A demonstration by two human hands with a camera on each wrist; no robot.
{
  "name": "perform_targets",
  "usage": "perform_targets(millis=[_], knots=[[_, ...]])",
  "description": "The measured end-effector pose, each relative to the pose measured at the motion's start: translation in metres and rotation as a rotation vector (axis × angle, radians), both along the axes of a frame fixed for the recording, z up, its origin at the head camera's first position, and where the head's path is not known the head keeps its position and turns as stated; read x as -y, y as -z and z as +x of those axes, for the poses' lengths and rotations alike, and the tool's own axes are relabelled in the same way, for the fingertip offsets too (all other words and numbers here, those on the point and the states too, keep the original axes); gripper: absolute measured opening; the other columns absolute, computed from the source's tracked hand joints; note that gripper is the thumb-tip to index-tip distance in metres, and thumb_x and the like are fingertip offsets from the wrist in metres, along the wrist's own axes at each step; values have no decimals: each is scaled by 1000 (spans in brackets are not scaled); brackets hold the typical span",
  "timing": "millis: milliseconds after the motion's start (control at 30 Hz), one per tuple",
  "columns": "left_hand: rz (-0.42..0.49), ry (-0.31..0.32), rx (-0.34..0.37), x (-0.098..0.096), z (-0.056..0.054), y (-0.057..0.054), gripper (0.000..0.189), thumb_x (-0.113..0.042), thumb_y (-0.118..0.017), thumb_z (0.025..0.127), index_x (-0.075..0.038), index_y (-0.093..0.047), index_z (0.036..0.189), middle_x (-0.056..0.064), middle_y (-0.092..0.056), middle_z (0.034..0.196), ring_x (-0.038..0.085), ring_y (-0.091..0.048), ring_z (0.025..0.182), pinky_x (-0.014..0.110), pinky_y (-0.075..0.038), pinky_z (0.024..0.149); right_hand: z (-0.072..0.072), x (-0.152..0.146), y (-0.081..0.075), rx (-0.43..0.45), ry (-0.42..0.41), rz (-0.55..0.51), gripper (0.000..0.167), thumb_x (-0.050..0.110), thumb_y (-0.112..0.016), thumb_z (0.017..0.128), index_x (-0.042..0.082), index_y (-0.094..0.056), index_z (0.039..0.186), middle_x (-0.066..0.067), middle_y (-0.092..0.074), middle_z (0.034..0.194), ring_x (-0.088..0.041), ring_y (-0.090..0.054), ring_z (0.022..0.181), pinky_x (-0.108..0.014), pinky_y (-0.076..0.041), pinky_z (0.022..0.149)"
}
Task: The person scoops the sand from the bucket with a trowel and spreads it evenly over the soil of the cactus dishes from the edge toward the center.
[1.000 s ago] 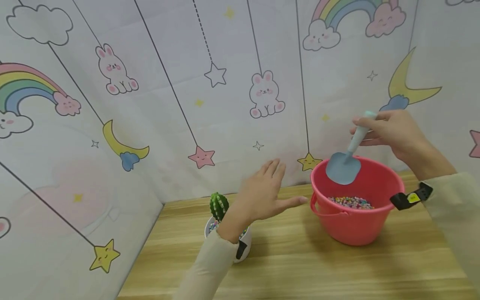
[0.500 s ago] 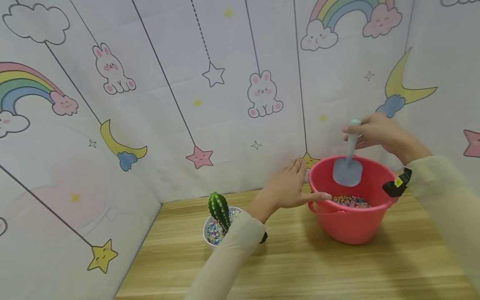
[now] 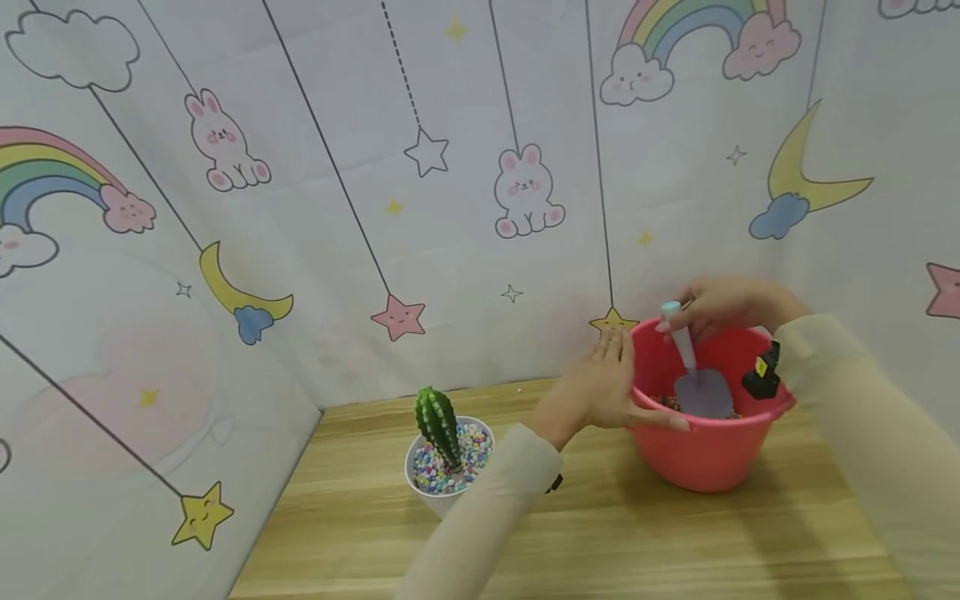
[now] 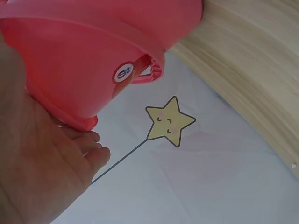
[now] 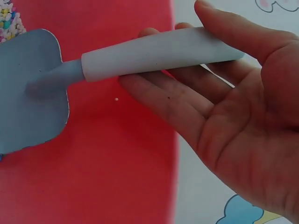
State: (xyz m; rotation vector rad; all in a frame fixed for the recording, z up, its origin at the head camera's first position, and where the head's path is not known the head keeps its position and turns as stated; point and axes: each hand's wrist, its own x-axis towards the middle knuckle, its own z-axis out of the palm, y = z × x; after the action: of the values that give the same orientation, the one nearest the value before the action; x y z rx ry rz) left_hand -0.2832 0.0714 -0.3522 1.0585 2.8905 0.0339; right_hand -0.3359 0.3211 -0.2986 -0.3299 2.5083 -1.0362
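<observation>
My right hand (image 3: 723, 307) holds a small garden trowel (image 3: 703, 393) by its pale handle (image 5: 140, 53), inside the red bucket (image 3: 701, 454). The grey-blue blade points down at the colourful pebbles (image 3: 666, 402) and hides part of them. Against the bucket's left rim rests my left hand (image 3: 596, 387), fingers extended and thumb along the front rim. In the left wrist view its fingertips (image 4: 98, 156) lie beside the rim's edge. Left of that arm a green cactus (image 3: 438, 425) stands in a white pot (image 3: 411, 479) filled with pastel pebbles (image 3: 472, 446).
The pot and bucket stand on a wood-grain table (image 3: 337, 533). Close behind the bucket hangs a white cloth backdrop (image 3: 330, 208) printed with stars, rabbits and rainbows. My left sleeve (image 3: 480, 517) passes close to the pot.
My right hand has lowered the trowel from above the bucket down into it. My left hand has moved right, from near the cactus pot to the bucket's rim.
</observation>
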Motion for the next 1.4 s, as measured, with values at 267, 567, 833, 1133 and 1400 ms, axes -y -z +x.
perform_targets(millis=[267, 567, 833, 1133, 1400], knots=[[42, -6, -42, 1, 1, 11, 133, -97, -45, 81, -9, -2, 170, 6, -4, 180, 24, -3, 168, 30, -10, 136, 1, -3, 13, 54, 24, -51, 49, 29, -70, 102, -8, -64, 132, -13, -79, 116, -30, -79, 104, -46, -65, 94], [-42, -1, -161, -5, 2, 8, 128, -99, -35, 82, -9, -12, 170, 6, -13, 179, 23, -12, 168, 34, -13, 137, 9, -2, 29, 35, 47, -5, 47, 31, -68, 102, -9, -59, 126, -13, -78, 109, -24, -78, 90, -41, -67, 87], [-118, -38, -193, -9, 3, 8, 129, -102, -29, 80, -11, -12, 170, 4, -16, 179, 22, -15, 167, 34, -15, 137, 14, -3, 35, 12, 75, 41, 45, 30, -65, 103, -10, -56, 121, -9, -78, 99, -22, -76, 78, -36, -67, 78], [-109, -49, -212, -7, 1, 3, 130, -102, -30, 80, -10, -14, 170, 6, -18, 178, 22, -17, 167, 33, -16, 136, 6, 5, 32, 154, -4, -46, 40, 29, -63, 106, -5, -58, 125, -11, -78, 96, -27, -79, 82, -36, -67, 81], [-110, -56, -165, -7, 2, 7, 128, -101, -29, 81, -12, -10, 170, 3, -12, 179, 24, -9, 168, 34, -13, 136, 5, 4, 40, 234, -10, -114, 40, 25, -62, 106, -6, -53, 130, -13, -78, 93, -31, -80, 82, -36, -66, 79]])
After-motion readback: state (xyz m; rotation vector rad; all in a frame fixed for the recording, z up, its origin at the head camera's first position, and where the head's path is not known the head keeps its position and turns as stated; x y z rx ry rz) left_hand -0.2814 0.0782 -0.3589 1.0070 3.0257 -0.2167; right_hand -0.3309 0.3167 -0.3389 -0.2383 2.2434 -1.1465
